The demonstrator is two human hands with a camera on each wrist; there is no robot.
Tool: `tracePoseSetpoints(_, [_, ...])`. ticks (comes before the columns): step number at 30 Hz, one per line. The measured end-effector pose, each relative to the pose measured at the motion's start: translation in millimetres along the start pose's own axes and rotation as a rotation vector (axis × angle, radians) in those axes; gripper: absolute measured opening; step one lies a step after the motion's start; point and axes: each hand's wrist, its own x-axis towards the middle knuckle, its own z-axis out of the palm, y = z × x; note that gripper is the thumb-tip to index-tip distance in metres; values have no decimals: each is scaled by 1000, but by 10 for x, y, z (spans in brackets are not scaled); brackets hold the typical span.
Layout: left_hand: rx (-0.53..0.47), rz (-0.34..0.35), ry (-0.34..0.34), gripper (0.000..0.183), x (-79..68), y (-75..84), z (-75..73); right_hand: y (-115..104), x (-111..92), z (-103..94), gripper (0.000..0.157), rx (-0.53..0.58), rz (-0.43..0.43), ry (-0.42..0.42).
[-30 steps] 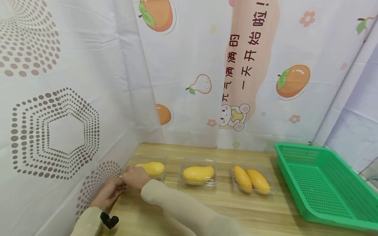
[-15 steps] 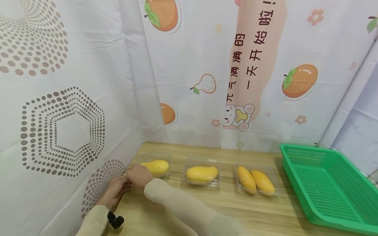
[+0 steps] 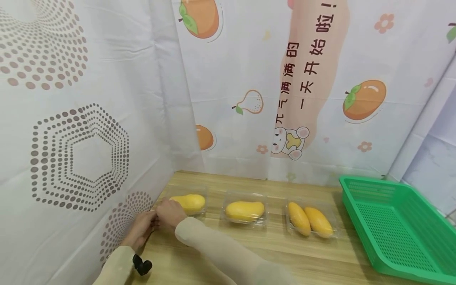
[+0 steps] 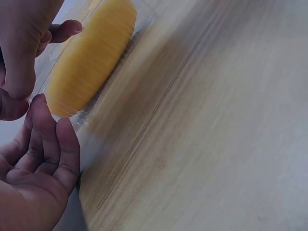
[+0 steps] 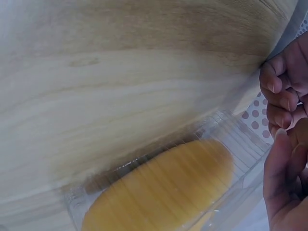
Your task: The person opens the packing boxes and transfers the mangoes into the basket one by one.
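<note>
A clear plastic fruit box (image 3: 202, 190) with a yellow mango (image 3: 192, 204) inside stands on the left of the table. Both hands meet at its left end. My right hand (image 3: 170, 211) reaches across, its curled fingers and thumb gripping the box's end rim. My left hand (image 3: 140, 227) is palm up with bent fingers; in the left wrist view its fingertips (image 4: 41, 103) lie by the box corner, close to the right thumb (image 4: 14, 108). Whether the left fingers pinch the rim is hidden. The right wrist view shows the ribbed box wall (image 5: 240, 139) beside the right thumb (image 5: 279, 154).
A second clear box (image 3: 228, 219) with a mango (image 3: 246, 211) stands mid-table. Farther right, another box (image 3: 329, 206) holds two mangoes (image 3: 299, 218). A green plastic basket (image 3: 370, 249) is at the right edge. Patterned cloth (image 3: 228, 158) hangs behind and at the left.
The head view has turned slightly left, so everything sits farther right in it. Both hands stay at the left end of the left box, with little visible change in their pose.
</note>
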Motion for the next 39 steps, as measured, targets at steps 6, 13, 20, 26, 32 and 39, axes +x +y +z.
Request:
tracePoseSetpoints(6, [-7,-9,35,21,-5,5,9,-29,-28,24,19,-2,22,49])
tracePoseSetpoints(13, [5,7,38,20,0,15,-12,-37,9,-75,8,89,82,100])
tracePoseSetpoints(20, [133,30,-8,26,-65,14,-22,-41,-44,-87,14,84,123,103])
tracePoseSetpoints(26, [183,54,-52,24,-46,-16,-67,-24,-147,-55,36,-23,82,102])
tracePoseSetpoints(32, [211,52,-80,22,-23,-4,-93,34,-284,-23,30,-140,17,134])
tracePoseSetpoints(39, [164,21,-139,26,10,22,-86,160,-434,-2,34,-207,24,109])
